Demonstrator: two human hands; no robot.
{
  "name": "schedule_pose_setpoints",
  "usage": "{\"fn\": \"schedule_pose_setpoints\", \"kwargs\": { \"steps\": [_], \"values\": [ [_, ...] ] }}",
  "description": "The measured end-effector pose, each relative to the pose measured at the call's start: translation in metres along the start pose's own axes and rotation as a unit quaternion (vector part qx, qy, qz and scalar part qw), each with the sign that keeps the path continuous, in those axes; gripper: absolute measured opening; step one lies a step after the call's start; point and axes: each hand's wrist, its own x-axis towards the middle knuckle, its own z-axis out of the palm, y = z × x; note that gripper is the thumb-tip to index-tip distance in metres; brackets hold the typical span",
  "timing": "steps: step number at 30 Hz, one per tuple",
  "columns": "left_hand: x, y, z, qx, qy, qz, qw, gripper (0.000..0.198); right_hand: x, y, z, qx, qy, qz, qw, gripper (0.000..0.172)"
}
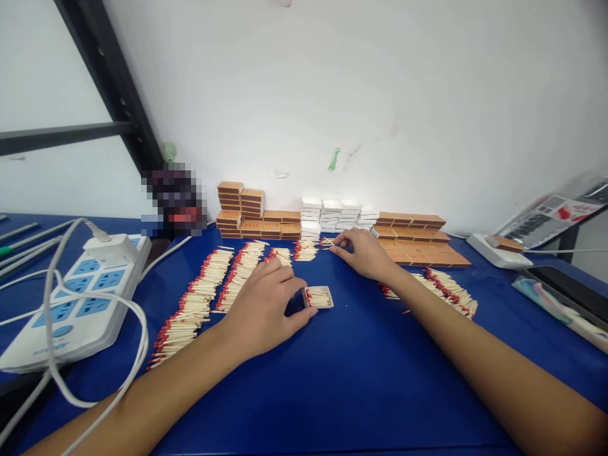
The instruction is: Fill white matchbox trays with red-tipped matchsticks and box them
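Observation:
My left hand (pixel 266 304) grips the left end of a small white matchbox tray (pixel 331 297) between thumb and fingers. Red-headed matches (pixel 319 296) lie inside that tray. Farther back, my right hand (pixel 363 250) is closed in a pinch on a few loose matches (pixel 327 242), beside a short pile of matches (pixel 304 251). Long rows of matches (pixel 190 310) spread on the blue table to the left of my left hand, partly hidden by it. Another heap of matches (pixel 451 291) lies beyond my right forearm.
Against the wall stand brown matchboxes (pixel 240 209), stacked white trays (pixel 332 215) and more brown boxes (pixel 418 244). A white power strip (pixel 80 297) with looping cables (pixel 142 329) is at left, one cable crossing my left forearm. A black phone (pixel 565 291) and a white adapter (pixel 496 250) lie right.

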Motion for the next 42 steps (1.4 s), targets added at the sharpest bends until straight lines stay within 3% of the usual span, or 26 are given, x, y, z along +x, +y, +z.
{"fn": "schedule_pose_setpoints", "kwargs": {
  "steps": [7, 13, 21, 31, 35, 39, 42],
  "values": [
    [0.0, -0.002, 0.001, 0.001, 0.0, -0.004, 1.0, 0.026, 0.001, -0.003, -0.004, 0.003, -0.032, -0.014, 0.999, 0.021],
    [0.001, -0.002, 0.0, 0.003, 0.002, -0.001, 1.0, 0.024, -0.015, -0.006, -0.016, 0.032, -0.07, -0.018, 0.997, 0.023],
    [0.001, -0.002, 0.0, 0.022, -0.003, -0.03, 0.999, 0.026, -0.044, -0.055, -0.06, 0.126, -0.162, -0.079, 0.976, 0.025],
    [0.002, 0.0, -0.001, 0.015, -0.013, -0.011, 1.0, 0.023, -0.056, -0.084, -0.049, 0.142, -0.169, -0.132, 0.966, 0.019],
    [0.001, 0.001, -0.001, 0.015, -0.008, -0.004, 1.0, 0.025, -0.046, -0.071, -0.048, 0.126, -0.114, -0.098, 0.981, 0.018],
    [0.0, 0.003, 0.0, 0.01, -0.005, 0.001, 1.0, 0.027, -0.024, -0.036, -0.031, 0.05, 0.005, -0.013, 0.999, 0.021],
    [0.0, 0.003, 0.001, 0.006, -0.011, -0.003, 1.0, 0.027, -0.007, -0.009, -0.013, -0.009, 0.035, -0.012, 0.999, 0.026]
  ]
}}
